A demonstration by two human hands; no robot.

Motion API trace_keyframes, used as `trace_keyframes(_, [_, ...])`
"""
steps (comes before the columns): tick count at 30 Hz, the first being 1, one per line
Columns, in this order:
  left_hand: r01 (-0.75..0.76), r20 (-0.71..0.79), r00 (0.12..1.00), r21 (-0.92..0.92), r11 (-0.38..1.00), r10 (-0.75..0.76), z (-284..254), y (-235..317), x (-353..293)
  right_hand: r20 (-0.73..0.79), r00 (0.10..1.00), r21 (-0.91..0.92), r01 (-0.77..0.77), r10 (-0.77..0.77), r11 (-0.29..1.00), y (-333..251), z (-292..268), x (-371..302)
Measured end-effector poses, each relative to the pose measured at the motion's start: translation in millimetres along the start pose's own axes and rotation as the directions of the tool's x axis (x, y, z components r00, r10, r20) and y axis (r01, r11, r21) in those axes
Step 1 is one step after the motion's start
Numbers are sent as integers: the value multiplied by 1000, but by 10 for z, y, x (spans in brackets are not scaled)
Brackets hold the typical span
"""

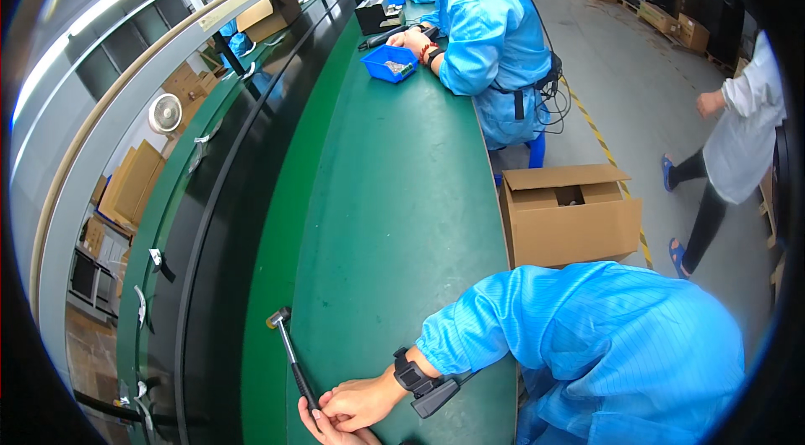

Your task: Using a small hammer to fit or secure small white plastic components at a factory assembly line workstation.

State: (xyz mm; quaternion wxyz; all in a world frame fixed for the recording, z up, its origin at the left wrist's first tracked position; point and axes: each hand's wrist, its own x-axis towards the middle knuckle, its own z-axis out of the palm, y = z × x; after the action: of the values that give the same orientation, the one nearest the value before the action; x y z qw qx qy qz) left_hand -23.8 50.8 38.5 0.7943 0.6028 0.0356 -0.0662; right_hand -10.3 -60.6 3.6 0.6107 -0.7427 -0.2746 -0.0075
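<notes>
A small hammer (293,359) with a metal shaft and black grip points away from me over the bench's left edge. Its head has a brass-coloured end. My left hand (329,431), partly cut off by the lower edge, has its fingers at the end of the grip and appears to hold it. Resting against the left fingers is my right hand (367,401), its fingers curled closed beside the grip's end. What these right fingers hold, if anything, is hidden. Around my right wrist sits a black strap with a small black device (417,378).
The long green bench (402,218) runs away from me, beside a dark conveyor strip (226,277). Farther along, a co-worker (490,26) in blue works near a blue bin (387,64). An open cardboard box (574,227) stands right of the bench. Another person (742,126) walks at right.
</notes>
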Motion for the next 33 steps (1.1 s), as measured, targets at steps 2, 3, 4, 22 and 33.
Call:
trace_keyframes(2, [12, 18, 1000, 14, 1000, -12, 50, -34, 17, -20, 999, 1, -28, 28, 1000, 15, -55, -51])
trace_keyframes(3, [12, 32, 999, 13, 1000, -13, 68, -60, 31, -28, 999, 2, -31, 31, 1000, 31, -76, -70])
trace_keyframes(4, [7, 36, 999, 7, 1000, -7, 47, -62, 30, -21, 999, 0, -35, 35, 999, 33, -61, -62])
trace_keyframes(22, [15, 11, 1000, -4, 1000, -15, 77, 1, -1, 6, 999, -24, -43, 43, 999, 111, -7, -18])
trace_keyframes(33, [18, 7, 1000, -2, 1000, -18, 73, -4, -6, -17, 997, 46, -78, 79, 996, -3, -52, -43])
